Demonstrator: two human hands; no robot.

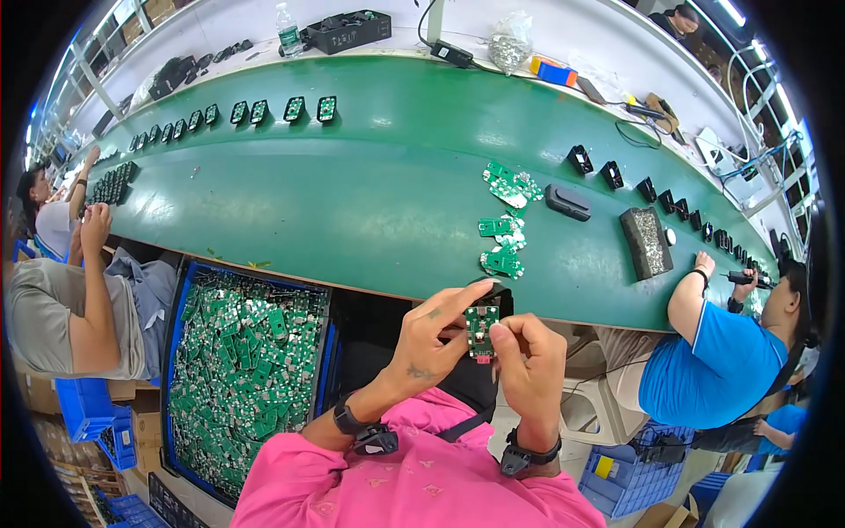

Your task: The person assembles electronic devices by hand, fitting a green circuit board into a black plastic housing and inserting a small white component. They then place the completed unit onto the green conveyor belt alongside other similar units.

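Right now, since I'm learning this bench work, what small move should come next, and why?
Perhaps press the green rectangular circuit board gently against the adjoining black plastic piece: the right hand has its thumb at the board's edge, and the left hand supports the opposite side.

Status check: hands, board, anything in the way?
Left hand and right hand together on green circuit board and black housing. Right thumb overlaps board's edge. Loose boards ahead on bench.
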